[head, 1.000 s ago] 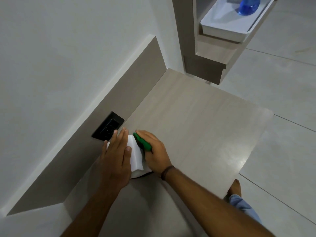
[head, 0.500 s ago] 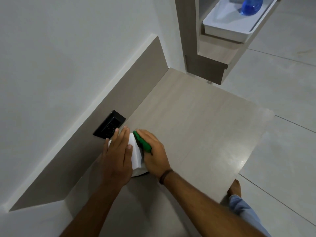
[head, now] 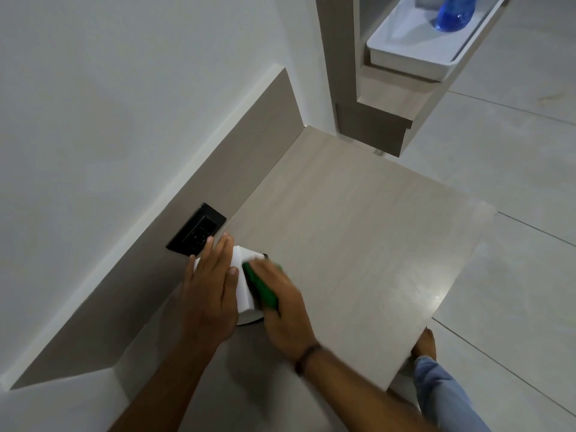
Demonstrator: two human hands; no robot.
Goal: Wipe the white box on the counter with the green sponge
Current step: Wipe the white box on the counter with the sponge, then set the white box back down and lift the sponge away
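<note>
We have both hands on the white box [head: 244, 283] near the back of the counter [head: 358, 244], just in front of a black wall socket [head: 196, 230].

Our left hand [head: 212, 294] lies flat over the box's top and left side, fingers straight and together — pressing down, not curled around anything. Our right hand [head: 282, 307] is closed around the green sponge [head: 260, 288], holding it against the box's right face; the fingertips look blurred. A dark band sits on the right wrist. On a shelf at upper right, 1 white tray [head: 405, 48] holds a blue bottle [head: 452, 10].
</note>
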